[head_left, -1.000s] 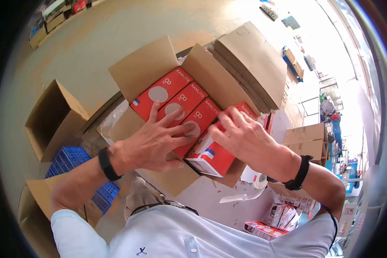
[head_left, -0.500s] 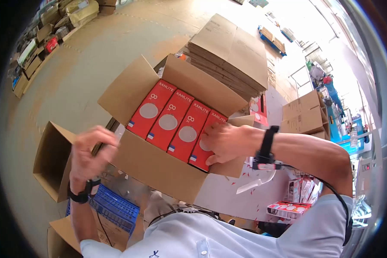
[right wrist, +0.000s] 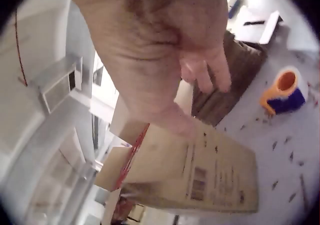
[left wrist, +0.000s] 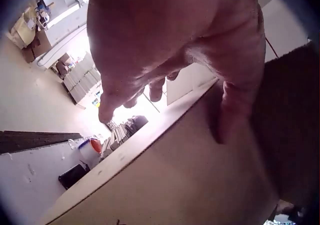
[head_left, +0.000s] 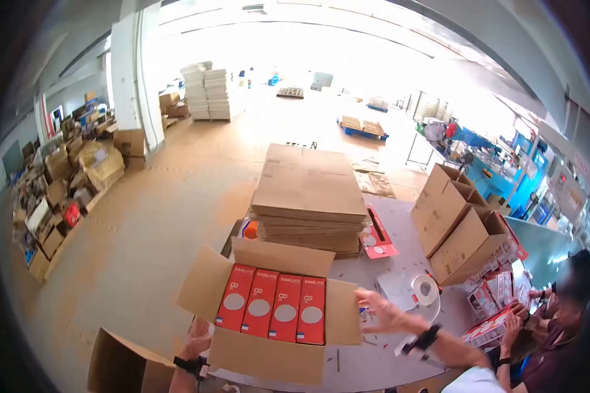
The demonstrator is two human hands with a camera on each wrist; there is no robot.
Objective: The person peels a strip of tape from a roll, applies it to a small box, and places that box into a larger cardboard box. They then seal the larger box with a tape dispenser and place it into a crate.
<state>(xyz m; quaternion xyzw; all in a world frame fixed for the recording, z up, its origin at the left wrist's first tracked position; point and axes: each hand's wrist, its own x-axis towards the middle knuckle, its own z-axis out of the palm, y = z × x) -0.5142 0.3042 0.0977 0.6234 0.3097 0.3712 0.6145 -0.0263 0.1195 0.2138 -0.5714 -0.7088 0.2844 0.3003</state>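
Note:
An open cardboard carton holds a row of several red Xanlite boxes, standing side by side with their printed faces up. My left hand is at the carton's left side, low under the left flap. In the left wrist view, the thumb overlaps a cardboard face while the other fingers extend past its edge. My right hand is just beyond the right flap, fingers spread and fingertips close to its edge. The right wrist view shows it over the carton's printed side, holding nothing.
Behind the carton is a stack of flat cardboard. To the right are a white tape roll and open cartons. Another person handles a red package at the far right. An empty carton stands lower left.
The right hand has come off the fourth red box, now level with the others, and moved outside the carton. The left hand has moved to the carton's left side. The head view has tilted up.

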